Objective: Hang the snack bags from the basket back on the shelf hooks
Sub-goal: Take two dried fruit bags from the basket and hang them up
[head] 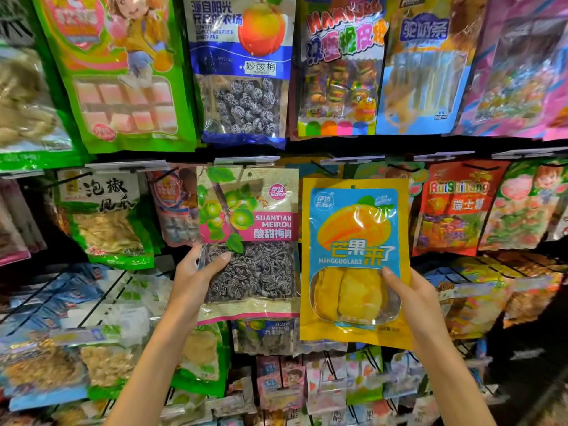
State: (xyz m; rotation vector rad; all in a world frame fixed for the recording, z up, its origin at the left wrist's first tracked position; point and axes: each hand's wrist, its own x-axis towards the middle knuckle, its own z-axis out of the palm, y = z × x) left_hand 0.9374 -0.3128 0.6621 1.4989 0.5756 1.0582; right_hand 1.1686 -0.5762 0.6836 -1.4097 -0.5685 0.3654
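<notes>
My left hand (196, 278) grips the lower left edge of a plum snack bag (249, 241), beige and pink with dark dried fruit behind its window. The bag's top hole sits just below a black shelf hook (244, 164). My right hand (412, 293) holds a yellow and blue mango bag (353, 256) by its lower right side, thumb on the front. That bag stands upright beside the plum bag, its top hole below another hook (322, 169). No basket is in view.
Snack bags hang in rows all around: a green bag (123, 72) and a blue plum bag (239, 72) above, a red bag (455, 207) to the right, a chicken-feet bag (104, 216) to the left. Lower shelves hold several more packets.
</notes>
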